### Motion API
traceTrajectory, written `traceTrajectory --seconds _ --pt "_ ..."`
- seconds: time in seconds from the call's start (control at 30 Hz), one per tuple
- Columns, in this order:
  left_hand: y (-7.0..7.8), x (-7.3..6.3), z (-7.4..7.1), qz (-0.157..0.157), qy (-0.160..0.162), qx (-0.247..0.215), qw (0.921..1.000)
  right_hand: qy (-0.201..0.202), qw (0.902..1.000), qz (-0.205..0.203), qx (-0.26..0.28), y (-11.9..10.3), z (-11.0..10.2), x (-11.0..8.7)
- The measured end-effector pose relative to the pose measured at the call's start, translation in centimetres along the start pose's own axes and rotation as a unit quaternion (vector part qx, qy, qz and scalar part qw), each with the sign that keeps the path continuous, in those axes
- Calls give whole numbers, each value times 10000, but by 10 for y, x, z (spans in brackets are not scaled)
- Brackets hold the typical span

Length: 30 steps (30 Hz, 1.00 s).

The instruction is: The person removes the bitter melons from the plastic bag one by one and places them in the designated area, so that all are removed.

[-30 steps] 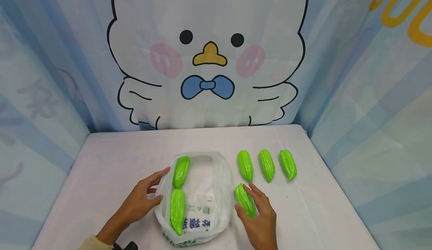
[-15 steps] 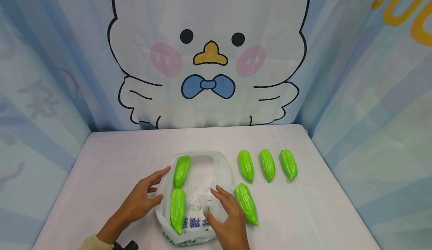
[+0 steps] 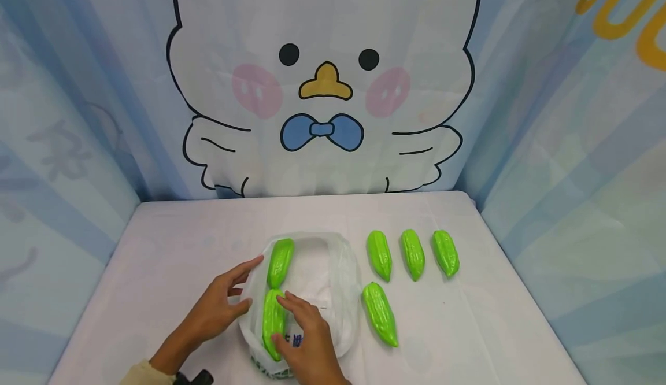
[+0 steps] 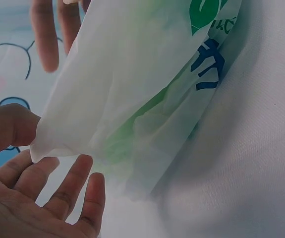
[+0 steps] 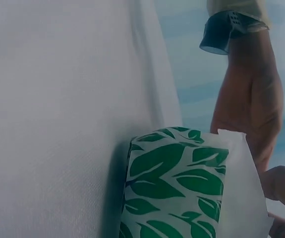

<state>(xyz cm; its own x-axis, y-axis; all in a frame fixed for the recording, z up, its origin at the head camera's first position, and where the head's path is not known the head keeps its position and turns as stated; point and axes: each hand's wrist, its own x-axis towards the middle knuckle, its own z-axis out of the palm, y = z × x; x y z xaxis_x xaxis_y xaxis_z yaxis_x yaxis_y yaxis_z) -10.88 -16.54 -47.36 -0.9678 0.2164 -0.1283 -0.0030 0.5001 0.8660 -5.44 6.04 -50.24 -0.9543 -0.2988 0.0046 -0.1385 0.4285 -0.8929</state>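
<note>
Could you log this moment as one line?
left fingers: pinching plastic bag; right fingers: over bag's nearer green piece, contact unclear; table: four green pieces

white bag [image 3: 344, 298] with green leaves [image 5: 199, 183]

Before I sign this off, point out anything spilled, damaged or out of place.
Nothing stands out: no spill or damage shows. The bag stands open with two green gourds inside, and four other gourds lie on the white tablecloth beside it.

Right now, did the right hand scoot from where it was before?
Yes, leftward. In the head view, against the printed bow tie, the right hand went from right of it to below it, over the white bag.
</note>
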Motion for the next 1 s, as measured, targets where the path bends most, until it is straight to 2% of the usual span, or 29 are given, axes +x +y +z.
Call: traceTrajectory --seconds 0.13,0.23,0.37,0.6,0.77,1.0 --pt "-1 -1 -1 78 -15 -27 10000 -271 9995 145 -83 -1 6 2" --pt "-1 -1 -2 118 -34 -61 9999 -323 9990 205 -216 -1 7 4" --pt "-2 -1 -3 72 -51 -109 9999 -173 9988 201 -399 -1 8 8" --pt "-4 -1 -2 -56 -41 -154 9999 10 9960 587 -671 -1 6 17" --pt "-3 -2 -4 -44 -34 -182 9998 154 9971 621 -414 -2 0 16" --pt "-2 -2 -4 -81 -38 -190 9998 553 9977 372 -131 0 -13 9"
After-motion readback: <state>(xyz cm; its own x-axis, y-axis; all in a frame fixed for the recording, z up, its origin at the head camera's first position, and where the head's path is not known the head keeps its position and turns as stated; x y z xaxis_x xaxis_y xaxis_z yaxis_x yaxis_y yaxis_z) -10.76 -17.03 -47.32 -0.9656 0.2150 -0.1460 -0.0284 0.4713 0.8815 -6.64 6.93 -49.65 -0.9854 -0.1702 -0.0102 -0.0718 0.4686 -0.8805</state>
